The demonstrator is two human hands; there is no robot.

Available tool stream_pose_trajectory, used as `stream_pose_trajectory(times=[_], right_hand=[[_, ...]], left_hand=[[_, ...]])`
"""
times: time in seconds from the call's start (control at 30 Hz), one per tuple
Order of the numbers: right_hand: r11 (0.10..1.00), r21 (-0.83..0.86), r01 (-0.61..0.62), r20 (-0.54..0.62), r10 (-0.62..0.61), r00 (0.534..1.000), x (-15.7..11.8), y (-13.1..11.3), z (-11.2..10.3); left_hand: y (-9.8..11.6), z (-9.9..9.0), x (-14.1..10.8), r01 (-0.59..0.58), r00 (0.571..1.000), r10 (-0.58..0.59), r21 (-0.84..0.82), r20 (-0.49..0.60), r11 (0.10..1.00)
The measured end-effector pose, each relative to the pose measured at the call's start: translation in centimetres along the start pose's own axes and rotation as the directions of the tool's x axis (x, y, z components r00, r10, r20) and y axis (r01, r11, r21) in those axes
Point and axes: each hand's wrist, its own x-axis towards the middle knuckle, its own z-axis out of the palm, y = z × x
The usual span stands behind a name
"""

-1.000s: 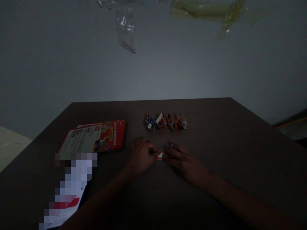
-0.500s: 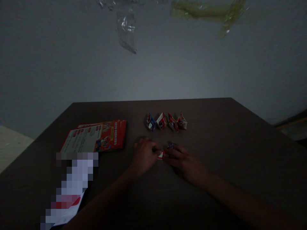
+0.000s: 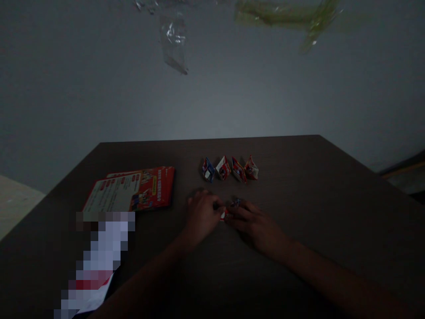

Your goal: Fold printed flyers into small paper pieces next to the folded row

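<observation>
A small piece of folded paper [image 3: 223,215], red and white, lies low over the table between my two hands. My left hand [image 3: 203,216] is closed, its thumb and forefinger pinching the paper's left side. From the right, my right hand [image 3: 257,225] presses its fingertips on the same paper, fingers close together and bent. A bluish printed part [image 3: 236,202] shows just beyond the right fingers; whether it belongs to the same paper I cannot tell. Behind the hands stand several small folded paper shapes [image 3: 223,168] in a row, printed in blue, red and white.
To the left lies a stack of red and white printed leaflets [image 3: 154,190]. Nearer me is a white sheet [image 3: 94,301], partly blurred out by blocks. The dark table [image 3: 299,164] meets a grey wall [image 3: 212,97] with clear and yellowish tape [image 3: 275,13] on it.
My left thumb and forefinger have shifted slightly over the folded paper, and less of its white shows. My right hand stays nearly still.
</observation>
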Motion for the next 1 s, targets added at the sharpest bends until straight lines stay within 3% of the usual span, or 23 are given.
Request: stream_pose_trajectory(times=[0.2, 0.4, 0.67, 1.0], right_hand=[[1.0, 0.009, 0.0, -0.012, 0.0, 1.0, 0.0, -0.1, -0.1], [0.997, 0.035, -0.074, -0.014, 0.075, 0.997, -0.1, -0.1, 0.2], [0.995, 0.057, -0.082, -0.003, 0.083, 0.997, -0.4, 0.1, 0.5], [0.989, 0.114, -0.088, -0.069, 0.097, 0.993, -0.1, 0.3, 0.5]], left_hand=[[0.3, 0.2, 0.1, 0.021, 1.0, -0.021, 0.011, 0.001, 1.0], [0.4, 0.5, -0.1, -0.01, 0.999, 0.01, 0.015, -0.034, 1.0], [-0.3, 0.5, 0.0, -0.041, 0.994, 0.032, -0.088, -0.103, 0.995], [-0.2, 0.4, -1.2, -0.167, 0.983, 0.173, 0.107, -0.054, 0.98]])
